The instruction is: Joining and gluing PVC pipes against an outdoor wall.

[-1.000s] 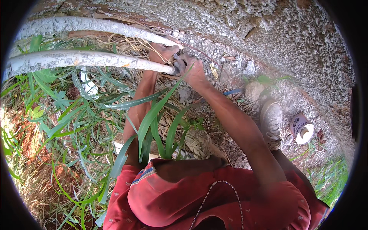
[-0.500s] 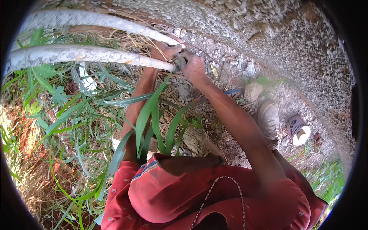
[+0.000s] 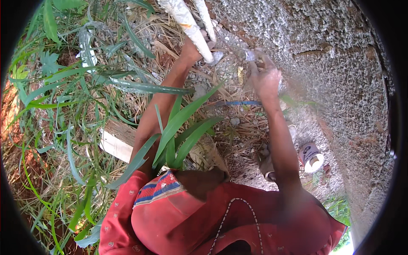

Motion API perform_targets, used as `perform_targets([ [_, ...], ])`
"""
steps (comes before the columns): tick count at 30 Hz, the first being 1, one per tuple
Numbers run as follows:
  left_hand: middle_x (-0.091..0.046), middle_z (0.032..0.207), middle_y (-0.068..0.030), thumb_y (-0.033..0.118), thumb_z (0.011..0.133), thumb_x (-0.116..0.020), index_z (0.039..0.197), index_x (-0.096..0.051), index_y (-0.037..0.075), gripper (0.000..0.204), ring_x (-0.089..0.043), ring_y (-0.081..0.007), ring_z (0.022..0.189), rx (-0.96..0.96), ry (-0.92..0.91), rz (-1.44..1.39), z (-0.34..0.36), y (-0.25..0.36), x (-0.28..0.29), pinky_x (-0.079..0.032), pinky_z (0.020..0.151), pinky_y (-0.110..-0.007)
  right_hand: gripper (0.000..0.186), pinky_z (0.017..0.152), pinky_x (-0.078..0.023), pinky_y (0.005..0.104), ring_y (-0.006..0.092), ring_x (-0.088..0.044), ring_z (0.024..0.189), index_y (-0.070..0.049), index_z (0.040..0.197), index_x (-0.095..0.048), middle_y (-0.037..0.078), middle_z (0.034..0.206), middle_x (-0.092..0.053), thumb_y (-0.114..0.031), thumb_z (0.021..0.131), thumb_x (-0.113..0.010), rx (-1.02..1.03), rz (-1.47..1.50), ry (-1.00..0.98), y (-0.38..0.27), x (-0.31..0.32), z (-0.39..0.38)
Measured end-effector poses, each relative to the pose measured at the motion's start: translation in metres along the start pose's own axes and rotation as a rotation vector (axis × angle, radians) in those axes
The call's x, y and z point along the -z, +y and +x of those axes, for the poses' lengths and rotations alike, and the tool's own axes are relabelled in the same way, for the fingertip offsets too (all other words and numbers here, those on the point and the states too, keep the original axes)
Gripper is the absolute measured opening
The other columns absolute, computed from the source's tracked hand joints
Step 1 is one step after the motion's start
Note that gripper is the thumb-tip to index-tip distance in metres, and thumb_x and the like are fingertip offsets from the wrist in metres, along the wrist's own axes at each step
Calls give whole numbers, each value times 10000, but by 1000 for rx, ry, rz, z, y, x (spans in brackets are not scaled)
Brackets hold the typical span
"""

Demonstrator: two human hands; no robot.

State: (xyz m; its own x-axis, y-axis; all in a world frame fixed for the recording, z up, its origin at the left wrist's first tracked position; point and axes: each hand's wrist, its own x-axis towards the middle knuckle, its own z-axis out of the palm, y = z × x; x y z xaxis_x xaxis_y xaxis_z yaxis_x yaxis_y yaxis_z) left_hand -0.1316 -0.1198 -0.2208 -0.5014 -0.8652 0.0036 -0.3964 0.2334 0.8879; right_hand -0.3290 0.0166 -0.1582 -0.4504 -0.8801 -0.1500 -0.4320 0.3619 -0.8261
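Littered ground [image 3: 238,146] meets a rough wall [image 3: 340,72] at two o'clock. White-crusted pipes [image 3: 185,27] at twelve partly hide the left hand [image 3: 189,51], grip indeterminable; the right hand [image 3: 267,80], toward one, pinches a small greyish piece [image 3: 250,55].

Rough grey wall [image 3: 335,76] R; stony ground [image 3: 231,46] w/ dry straw [image 3: 244,136] alongside; green grass [image 3: 71,159] & reddish soil [image 3: 12,110] L; bright daylight.

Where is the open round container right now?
In the head view, the round container is on the right side, below the right hand, between the right forearm and the rough wall.
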Motion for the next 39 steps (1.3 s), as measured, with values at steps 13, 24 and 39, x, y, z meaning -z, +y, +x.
perform_targets([
  [13,-621,928,-110,296,698,-687,954,-602,16,390,-588,-200,837,133,-69,3,0,39,-21,-454,764,-341,276,896,-439,364,253,-521,1037,-10,1086,-513,152,1095,-539,-117,835,-471,272,-901,-1081,3,140,-40],
  [24,-604,986,-111,292,783,-600,1028,-563,26,365,-578,-202,873,104,-103,-384,-30,4,10,-449,771,-350,268,618,-514,355,237,-627,761,-71,988,-617,126,935,-629,-269,824,-543,79,-805,-710,-38,222,-81],
  [39,-486,1173,-221,241,925,-293,1172,-427,-50,404,-514,-290,1049,520,19,-530,-19,18,28,-473,798,-375,160,745,-354,395,254,-486,927,-79,928,-510,88,871,-517,-113,772,-501,772,-906,-402,77,57,-62],
])
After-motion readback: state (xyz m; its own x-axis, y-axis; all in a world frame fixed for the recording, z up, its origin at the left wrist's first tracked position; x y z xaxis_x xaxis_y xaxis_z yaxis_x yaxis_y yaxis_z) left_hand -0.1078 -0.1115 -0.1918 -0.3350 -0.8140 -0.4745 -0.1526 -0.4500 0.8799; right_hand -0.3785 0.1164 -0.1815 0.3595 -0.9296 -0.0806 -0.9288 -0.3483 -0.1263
